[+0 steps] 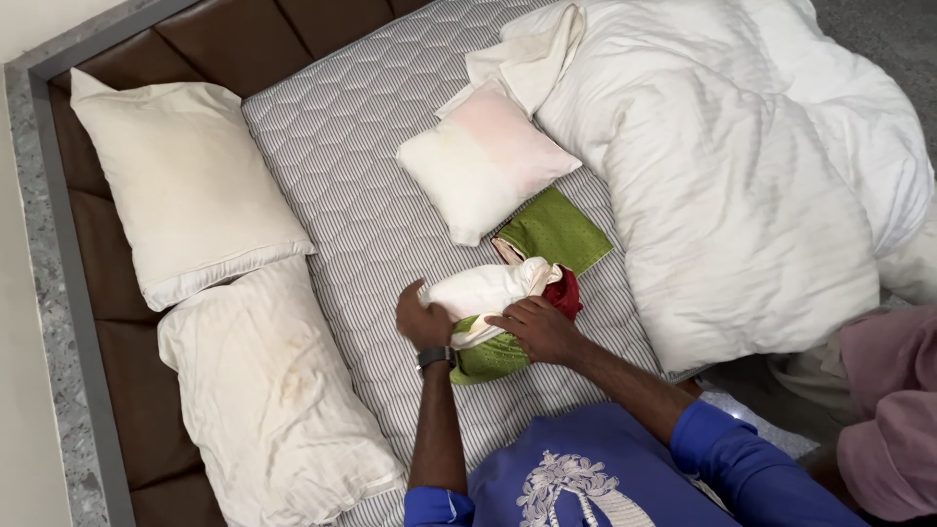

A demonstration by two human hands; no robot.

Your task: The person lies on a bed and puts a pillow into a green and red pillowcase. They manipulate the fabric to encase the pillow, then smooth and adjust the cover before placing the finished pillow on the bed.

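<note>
The fingers (509, 319) of the right hand (539, 330) lie flat and close together on top of a small bundle of cloth (498, 317), pressing it down onto the mattress (361, 185); those of the left hand (422, 320) curl against the bundle's near-left end, though whether they pinch any fabric cannot be made out from this angle.

Far out to the right of the fingers sprawls a white duvet (742, 166), the biggest thing on the bed. Well to their left, two white pillows (185, 185) stand against the brown headboard (117, 322), the nearer one stained. Just beyond the fingers sits a small pinkish-white cushion (483, 161), and between it and the bundle lies a folded green cloth (556, 229), touching or nearly touching both. A cream cloth (522, 59) lies further off, by the duvet's edge.

The bundle itself sits directly under and between both hands: a white piece on top, green below, a scrap of red at the right end. Its long axis runs roughly from the left hand up and to the right. Both hands touch it; the right covers more of it.

The bundle's underside and the left fingertips are hidden. At the right edge, a figure in pink clothing (893, 410) is cut off.
</note>
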